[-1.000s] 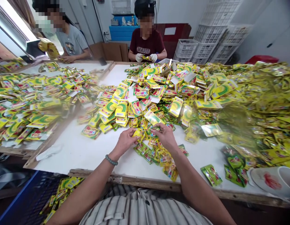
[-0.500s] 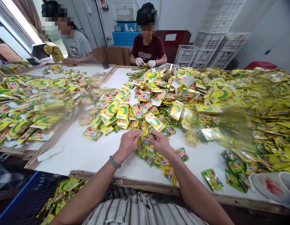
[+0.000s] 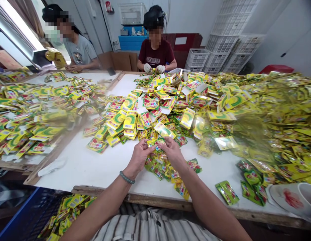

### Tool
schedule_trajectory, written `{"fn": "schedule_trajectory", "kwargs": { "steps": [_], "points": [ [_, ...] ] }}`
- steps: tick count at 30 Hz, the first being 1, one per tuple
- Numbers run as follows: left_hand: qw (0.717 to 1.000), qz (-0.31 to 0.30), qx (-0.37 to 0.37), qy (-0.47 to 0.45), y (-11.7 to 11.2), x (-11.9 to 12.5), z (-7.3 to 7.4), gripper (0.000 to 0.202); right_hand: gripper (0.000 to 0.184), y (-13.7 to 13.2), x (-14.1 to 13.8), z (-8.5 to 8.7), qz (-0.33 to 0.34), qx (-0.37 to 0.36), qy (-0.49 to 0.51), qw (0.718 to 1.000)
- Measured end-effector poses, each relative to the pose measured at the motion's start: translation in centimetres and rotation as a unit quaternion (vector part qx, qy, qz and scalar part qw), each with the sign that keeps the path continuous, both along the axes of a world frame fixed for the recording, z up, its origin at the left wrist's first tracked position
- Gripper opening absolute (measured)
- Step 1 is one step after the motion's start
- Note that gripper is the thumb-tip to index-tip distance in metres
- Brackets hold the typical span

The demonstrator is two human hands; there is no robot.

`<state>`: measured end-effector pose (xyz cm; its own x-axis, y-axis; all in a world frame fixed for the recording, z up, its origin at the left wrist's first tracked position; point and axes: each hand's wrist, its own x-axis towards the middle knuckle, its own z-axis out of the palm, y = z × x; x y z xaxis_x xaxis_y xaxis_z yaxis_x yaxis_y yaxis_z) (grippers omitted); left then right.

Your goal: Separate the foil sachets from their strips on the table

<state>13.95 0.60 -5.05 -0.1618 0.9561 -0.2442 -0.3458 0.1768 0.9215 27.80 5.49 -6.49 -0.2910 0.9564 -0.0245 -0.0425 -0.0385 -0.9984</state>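
Between my two hands is a small yellow-green candy packet (image 3: 155,142), pinched at both ends. My left hand (image 3: 139,154), with a beaded bracelet on the wrist, closes thumb and fingers on its left end. On the right end, my right hand (image 3: 172,153) grips with thumb and fingertips. Below them, loose green and yellow sachets (image 3: 159,170) lie on the white tabletop (image 3: 95,169), partly covered by my right forearm. Just beyond the hands rises a heap of flat yellow printed boxes (image 3: 130,119), some with white flaps standing open.
More sachets pile up at the right (image 3: 288,134), near a white flowered cup (image 3: 291,199). Across a wooden strip (image 3: 53,154) lies another heap of boxes (image 3: 40,117). A blue crate (image 3: 22,214) holds packs below the table edge. Two people sit across the table.
My hands have drawn slightly apart, and the packet between them now shows its printed face. My left hand has shifted a little left and turned. The view has moved slightly.
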Motion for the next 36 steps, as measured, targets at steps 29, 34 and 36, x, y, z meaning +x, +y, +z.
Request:
{"fn": "schedule_trajectory", "kwargs": {
  "steps": [29, 34, 36],
  "points": [
    [0.663, 0.097, -0.113, 0.734, 10.0, -9.4, 3.8, 0.046, 0.032, 0.0, 0.3, 0.2, 0.003, 0.122, -0.255, 0.959],
    [0.778, 0.134, -0.063, 0.610, 8.3, -10.4, 3.7, 0.053, 0.041, 0.6, 0.9, 0.7, -0.052, 0.124, -0.256, 0.957],
    [0.893, 0.149, -0.028, 0.423, 7.0, -10.8, 3.7, 0.045, 0.039, 0.5, 0.9, 1.0, -0.026, 0.104, -0.239, 0.965]
  ]
}}
